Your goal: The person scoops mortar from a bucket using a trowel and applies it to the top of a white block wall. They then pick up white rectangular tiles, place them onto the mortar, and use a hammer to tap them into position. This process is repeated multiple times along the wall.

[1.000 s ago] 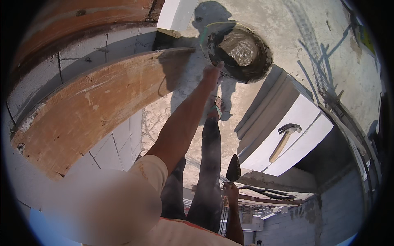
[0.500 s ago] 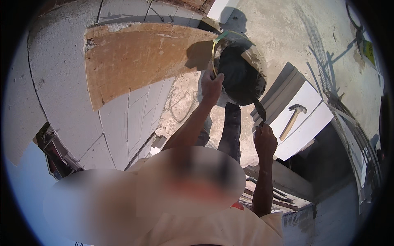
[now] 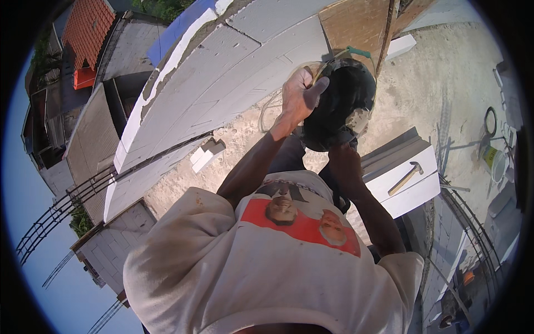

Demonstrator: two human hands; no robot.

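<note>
"Bucket and right hand have closed up since half a second ago; that hand was lower then, clear of the rim."

"Agreed. Now we have the bucket ahead of our chest, mouth toward us, its oval longest from far to near, the near end leaning left."

"Which of our hands is nearer?"

"Our left hand is on it: that grip is closed at the left rim, thumb over the edge. Our right is bunched at the near edge; we can't tell what that grip holds."

"So from the right hand, the bucket lies where?"

"Straight beyond it, with the handle at the far side."

"And farther out?"

"We see a hammer on the white block to our right, well apart from the bucket, and a brown board past the far rim."
</note>
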